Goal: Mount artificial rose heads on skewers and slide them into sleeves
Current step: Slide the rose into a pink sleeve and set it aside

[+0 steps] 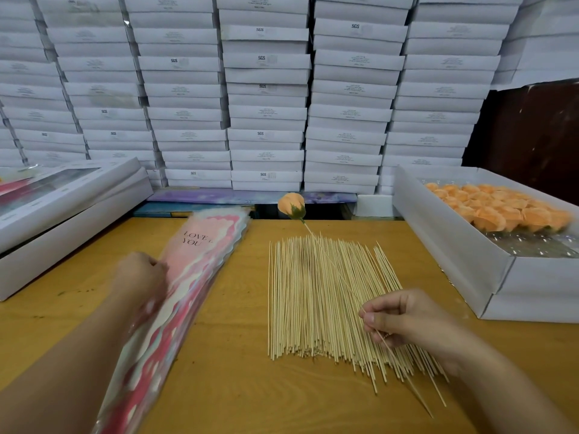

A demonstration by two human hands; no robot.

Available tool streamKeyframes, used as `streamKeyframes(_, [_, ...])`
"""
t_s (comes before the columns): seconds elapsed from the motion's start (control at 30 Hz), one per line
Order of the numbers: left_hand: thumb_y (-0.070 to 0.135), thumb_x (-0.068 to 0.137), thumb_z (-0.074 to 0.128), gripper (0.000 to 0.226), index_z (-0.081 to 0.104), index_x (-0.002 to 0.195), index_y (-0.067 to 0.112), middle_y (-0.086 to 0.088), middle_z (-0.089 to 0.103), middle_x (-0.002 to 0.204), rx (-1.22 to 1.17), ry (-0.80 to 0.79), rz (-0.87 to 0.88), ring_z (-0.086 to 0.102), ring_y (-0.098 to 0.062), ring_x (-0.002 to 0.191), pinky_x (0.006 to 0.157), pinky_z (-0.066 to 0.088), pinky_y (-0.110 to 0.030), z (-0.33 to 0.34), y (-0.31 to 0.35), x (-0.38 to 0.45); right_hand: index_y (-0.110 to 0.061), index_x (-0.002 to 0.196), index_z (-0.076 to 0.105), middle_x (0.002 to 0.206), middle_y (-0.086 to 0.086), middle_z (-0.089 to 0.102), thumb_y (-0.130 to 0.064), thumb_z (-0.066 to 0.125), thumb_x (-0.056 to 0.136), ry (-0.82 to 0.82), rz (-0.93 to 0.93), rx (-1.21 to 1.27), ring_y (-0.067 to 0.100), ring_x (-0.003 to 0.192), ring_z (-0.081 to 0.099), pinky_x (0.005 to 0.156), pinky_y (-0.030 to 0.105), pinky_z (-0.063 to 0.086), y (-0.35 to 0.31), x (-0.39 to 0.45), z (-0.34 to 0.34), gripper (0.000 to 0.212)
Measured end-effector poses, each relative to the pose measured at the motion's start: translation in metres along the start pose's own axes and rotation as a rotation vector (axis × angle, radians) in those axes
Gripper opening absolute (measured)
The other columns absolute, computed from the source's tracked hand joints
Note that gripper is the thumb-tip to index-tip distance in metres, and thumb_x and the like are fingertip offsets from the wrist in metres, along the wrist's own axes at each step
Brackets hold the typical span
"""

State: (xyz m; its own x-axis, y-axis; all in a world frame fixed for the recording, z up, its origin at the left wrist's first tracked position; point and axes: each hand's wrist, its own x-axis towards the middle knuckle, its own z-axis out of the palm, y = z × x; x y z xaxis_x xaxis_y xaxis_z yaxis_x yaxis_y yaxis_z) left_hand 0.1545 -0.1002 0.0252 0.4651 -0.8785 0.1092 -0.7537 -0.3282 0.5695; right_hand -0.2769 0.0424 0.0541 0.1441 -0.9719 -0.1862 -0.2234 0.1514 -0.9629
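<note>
Already one rose head [291, 202] sits mounted on a skewer [329, 261], so the first half of a cycle looks done. From the head view, the right hand [404, 317] pinches that skewer near its lower end between thumb and curled fingers, holding the orange bloom raised above the far edge of the loose skewers [316, 302] spread on the wooden table [225, 386]. The left hand [141, 274] rests on the near-left edge of the stack of printed sleeves [200, 267], fingers curled as if working one sleeve free; whether it actually grips a sleeve I cannot tell, since that hand is blurred.

What remains, by my judgement, is sliding this stem into a sleeve, and then much more of the same: the skewer pile is large, and no sleeved rose can be made out.

As for containers, the open white box [454, 258] at right holds many orange rose heads [488, 208] packed toward its far end, with clear moulded lining showing in the near part. Flat white boxes [72, 202] lie at left with their contents unclear, and closed white cartons [266, 89] are stacked high along the back.
</note>
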Motion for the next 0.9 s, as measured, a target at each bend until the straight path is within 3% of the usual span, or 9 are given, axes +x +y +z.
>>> streamKeyframes(0.1, [0.019,0.102,0.052,0.03,0.071,0.084,0.002,-0.017,0.066,0.068,0.05,0.026,0.061,0.062,-0.032,0.059,0.052,0.044,-0.029,-0.003,0.005,-0.003,-0.005,0.092,0.076,0.073,0.008,0.073,-0.005,0.071,0.089,-0.005,-0.005,-0.007,0.012,0.062,0.065,0.055,0.021,0.051,0.0,0.0,0.0,0.007])
streamKeyframes(0.27, [0.032,0.105,0.044,0.042,0.065,0.075,0.011,-0.011,0.066,0.064,0.074,0.081,0.109,0.061,-0.03,0.057,0.047,0.042,-0.028,-0.006,0.011,-0.012,-0.005,0.092,0.076,0.072,0.008,0.073,-0.004,0.071,0.089,-0.008,-0.013,-0.004,0.011,0.061,0.065,0.054,0.021,0.051,0.0,0.0,0.0,0.006])
streamKeyframes(0.37, [0.017,0.101,0.048,0.037,0.067,0.07,0.01,-0.012,0.065,0.06,0.062,0.108,0.163,0.059,-0.032,0.054,0.048,0.039,-0.028,-0.007,0.015,-0.015,-0.004,0.092,0.076,0.072,0.008,0.072,-0.005,0.071,0.089,-0.013,-0.014,0.001,0.011,0.061,0.065,0.054,0.021,0.051,0.0,0.0,-0.001,0.006])
streamKeyframes(0.5, [0.015,0.099,0.057,0.023,0.077,0.094,0.006,-0.005,0.066,0.066,-0.112,0.196,0.226,0.06,-0.028,0.057,0.053,0.047,-0.03,-0.015,0.031,-0.022,-0.006,0.089,0.077,0.073,0.009,0.072,-0.006,0.072,0.088,-0.023,-0.015,0.024,0.011,0.061,0.064,0.055,0.023,0.052,0.001,0.0,-0.002,0.005])
streamKeyframes(0.57, [0.017,0.099,0.059,0.022,0.077,0.104,0.007,-0.007,0.072,0.079,-0.216,0.188,0.229,0.063,-0.026,0.063,0.057,0.051,-0.032,-0.017,0.043,-0.029,-0.007,0.089,0.078,0.075,0.011,0.073,-0.007,0.073,0.087,-0.015,-0.007,0.047,0.012,0.062,0.065,0.056,0.023,0.053,0.002,0.001,-0.002,0.005])
streamKeyframes(0.63, [0.018,0.098,0.06,0.019,0.078,0.102,0.012,-0.007,0.075,0.094,-0.32,0.141,0.241,0.065,-0.022,0.072,0.062,0.051,-0.031,-0.018,0.058,-0.041,-0.008,0.091,0.079,0.08,0.012,0.074,-0.009,0.077,0.082,-0.007,0.011,0.072,0.013,0.067,0.067,0.057,0.024,0.053,0.001,0.002,-0.002,0.009])
streamKeyframes(0.73, [0.014,0.094,0.064,0.021,0.073,0.082,0.028,0.006,0.072,0.084,-0.526,0.009,0.182,0.063,-0.013,0.062,0.044,0.048,-0.022,-0.019,0.079,-0.067,-0.012,0.087,0.081,0.093,0.01,0.077,-0.02,0.081,0.068,0.001,0.029,0.107,0.014,0.078,0.072,0.059,0.023,0.055,0.001,0.003,-0.002,0.021])
streamKeyframes(0.8, [0.007,0.093,0.064,0.017,0.073,0.088,0.021,-0.003,0.073,0.079,-0.728,-0.165,0.071,0.064,-0.016,0.05,0.037,0.047,-0.021,-0.017,0.092,-0.086,-0.014,0.088,0.081,0.101,0.005,0.078,-0.02,0.08,0.066,-0.007,0.029,0.14,0.013,0.087,0.074,0.06,0.023,0.055,0.001,0.003,-0.001,0.023])
streamKeyframes(0.9, [-0.002,0.094,0.063,0.013,0.07,0.101,0.008,-0.016,0.075,0.077,-0.996,-0.375,-0.025,0.066,-0.02,0.048,0.043,0.055,-0.025,-0.008,0.106,-0.116,-0.009,0.094,0.08,0.108,0.0,0.077,-0.017,0.079,0.067,-0.009,0.03,0.212,0.016,0.098,0.073,0.059,0.023,0.056,0.002,0.004,0.002,0.029])
